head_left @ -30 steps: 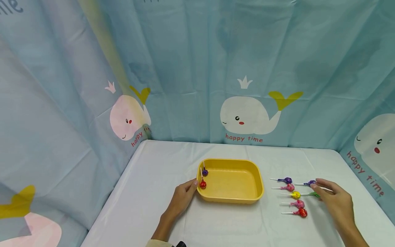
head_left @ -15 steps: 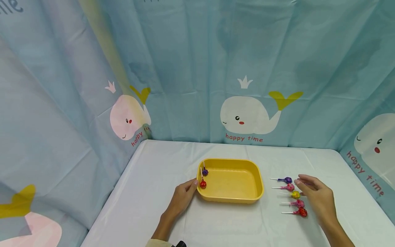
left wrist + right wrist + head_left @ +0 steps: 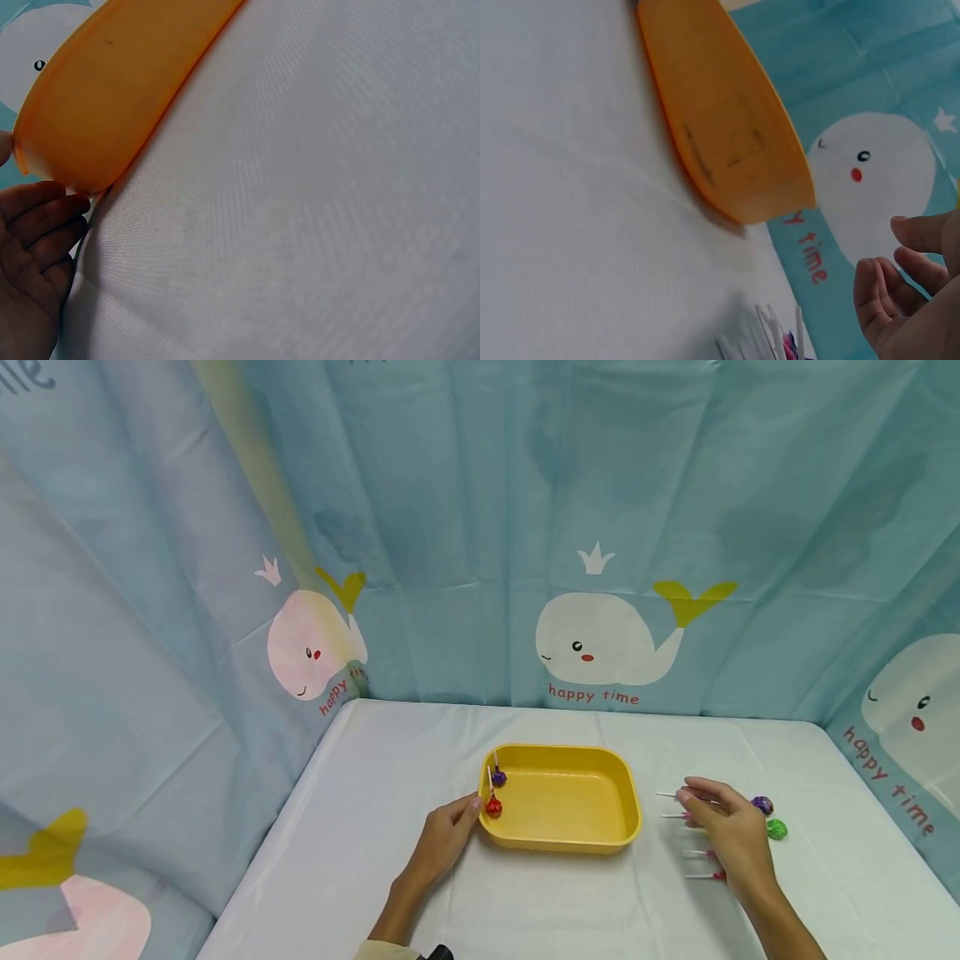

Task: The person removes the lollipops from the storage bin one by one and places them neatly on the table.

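Observation:
My left hand [image 3: 444, 837] holds the left end of a yellow plastic tray [image 3: 558, 844], thumb at the rim and fingers against the outer wall in the left wrist view. Inside the tray, at its left end, lie a purple lollipop [image 3: 499, 778] and a red lollipop [image 3: 493, 807]. My right hand [image 3: 727, 831] hovers over a column of lollipops, mostly hiding their heads while white sticks [image 3: 699, 877] stick out to the left. Its thumb and loosely bent fingers stand apart with nothing between them in the right wrist view [image 3: 919, 289].
Right of the right hand lie another purple lollipop [image 3: 762, 805] and a green lollipop [image 3: 777, 829]. A white cloth covers the table [image 3: 420, 735]. Behind and beside it hangs a blue curtain [image 3: 450, 635] printed with whales.
My right hand has moved left, from the purple and green lollipops at the right to above the column, uncovering those two. The left hand and tray have stayed put.

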The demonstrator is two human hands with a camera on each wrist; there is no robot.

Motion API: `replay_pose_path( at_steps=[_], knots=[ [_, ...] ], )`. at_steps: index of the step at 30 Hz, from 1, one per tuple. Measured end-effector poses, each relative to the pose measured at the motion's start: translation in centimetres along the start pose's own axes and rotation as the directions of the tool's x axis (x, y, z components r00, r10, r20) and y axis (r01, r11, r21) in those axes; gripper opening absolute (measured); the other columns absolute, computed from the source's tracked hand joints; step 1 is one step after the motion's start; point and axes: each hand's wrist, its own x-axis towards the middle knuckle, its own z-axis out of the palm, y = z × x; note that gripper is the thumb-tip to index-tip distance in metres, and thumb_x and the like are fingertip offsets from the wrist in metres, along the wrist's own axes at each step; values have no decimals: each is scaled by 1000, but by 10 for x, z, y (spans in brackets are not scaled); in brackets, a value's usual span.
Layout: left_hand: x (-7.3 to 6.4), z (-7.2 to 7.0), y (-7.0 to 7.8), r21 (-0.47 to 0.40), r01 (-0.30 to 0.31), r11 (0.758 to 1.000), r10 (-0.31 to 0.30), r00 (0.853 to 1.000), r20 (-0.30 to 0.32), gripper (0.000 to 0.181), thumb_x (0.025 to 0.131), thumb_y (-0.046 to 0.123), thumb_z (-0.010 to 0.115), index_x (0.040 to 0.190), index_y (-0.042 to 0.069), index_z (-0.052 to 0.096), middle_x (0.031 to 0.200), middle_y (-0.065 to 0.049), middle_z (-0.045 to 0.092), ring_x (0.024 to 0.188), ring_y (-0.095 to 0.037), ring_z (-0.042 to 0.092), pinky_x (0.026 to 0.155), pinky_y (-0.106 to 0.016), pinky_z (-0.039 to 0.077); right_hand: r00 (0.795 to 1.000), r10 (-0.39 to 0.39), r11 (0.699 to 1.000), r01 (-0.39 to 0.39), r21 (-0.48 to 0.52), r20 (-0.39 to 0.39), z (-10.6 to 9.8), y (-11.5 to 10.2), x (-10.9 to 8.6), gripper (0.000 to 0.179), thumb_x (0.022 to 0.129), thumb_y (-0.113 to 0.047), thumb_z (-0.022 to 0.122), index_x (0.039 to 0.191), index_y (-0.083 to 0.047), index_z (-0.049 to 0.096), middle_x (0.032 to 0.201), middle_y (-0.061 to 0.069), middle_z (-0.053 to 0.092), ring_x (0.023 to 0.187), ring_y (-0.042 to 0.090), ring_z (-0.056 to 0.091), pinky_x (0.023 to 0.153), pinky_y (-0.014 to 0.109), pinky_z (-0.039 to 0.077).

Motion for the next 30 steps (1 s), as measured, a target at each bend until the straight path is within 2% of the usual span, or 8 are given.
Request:
replay_pose_path(
  at_steps=[3,7,11,18,25,30],
  knots=[
    [0,0,0,3,2,1000,-2,1000,1,58,110,54,49,145,10,66,147,-4,66,143,-31,57,121,-54,43,999,-34,999,34,26,7,7,-2,-2,63,97,-50,76,143,-8,65,104,-19,75,89,17,75,77,21,62],
    [0,0,0,5,7,1000,-7,1000,2,60,110,56,48,145,11,66,147,-4,66,143,-31,56,121,-54,43,996,-81,991,77,108,28,16,-4,-3,57,100,-38,76,142,-3,63,105,-19,74,88,10,75,79,21,63],
    [0,0,-1,0,1,1000,-1,1000,3,59,110,55,49,146,10,65,147,-4,65,144,-31,56,121,-54,43,994,-99,981,89,174,50,25,-7,-5,51,101,-31,76,141,-1,63,108,-15,75,91,6,75,81,23,64],
    [0,0,-1,-4,-1,1000,1,1000,2,58,111,54,49,145,10,66,147,-5,66,143,-31,56,121,-54,43,994,-87,977,71,203,72,38,-15,-11,51,101,-30,75,141,-1,63,113,-10,76,96,8,75,82,21,64],
    [0,-1,0,-8,-1,1000,1,1000,5,60,110,55,49,145,10,66,147,-5,65,143,-31,56,121,-53,43,993,-31,982,9,190,112,49,-24,-15,50,102,-32,74,142,-4,64,132,10,71,104,14,74,86,21,63],
    [0,-1,1,-9,-8,1000,8,1000,5,60,110,55,49,145,9,66,147,-6,66,143,-31,57,121,-53,44,990,-39,981,12,196,132,58,-30,-17,50,102,-33,75,141,-4,64,137,16,68,108,17,73,87,19,62]
  ],
)
